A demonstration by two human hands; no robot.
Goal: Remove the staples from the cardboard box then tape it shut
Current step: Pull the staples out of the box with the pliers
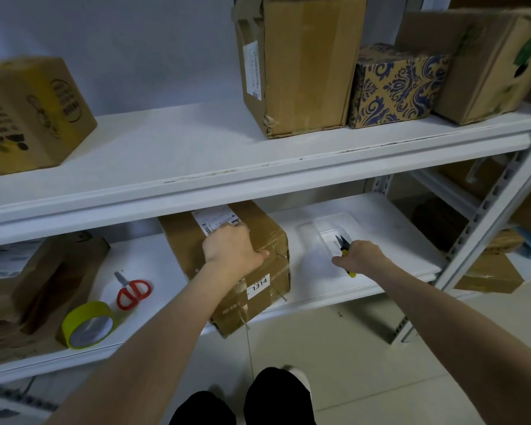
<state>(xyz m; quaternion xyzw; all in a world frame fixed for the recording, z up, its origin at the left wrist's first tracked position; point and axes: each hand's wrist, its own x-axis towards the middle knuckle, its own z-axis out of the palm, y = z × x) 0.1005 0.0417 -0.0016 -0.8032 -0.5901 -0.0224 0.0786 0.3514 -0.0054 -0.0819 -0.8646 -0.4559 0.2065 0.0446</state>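
One cardboard box [273,271] sits mid lower shelf [154,265], front corner overhanging. Left hand [232,248] curls over its top edge, thumb on the front, likely bracing it. At the box's 3 o'clock, right hand [359,256] is clamped round yellow-handled snips [341,242], tips over clear tray [337,222], probably for pulled staples. Tape roll [88,325] and scissors [133,289] lie at 8 o'clock.

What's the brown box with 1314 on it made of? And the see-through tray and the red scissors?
Brown box labelled 1314: cardboard, matt, creased and dented at the corners. See-through tray: probably clear plastic, glossy; the white shelf shows through it. Red-handled scissors: handles look like smooth plastic, blades like grey metal.
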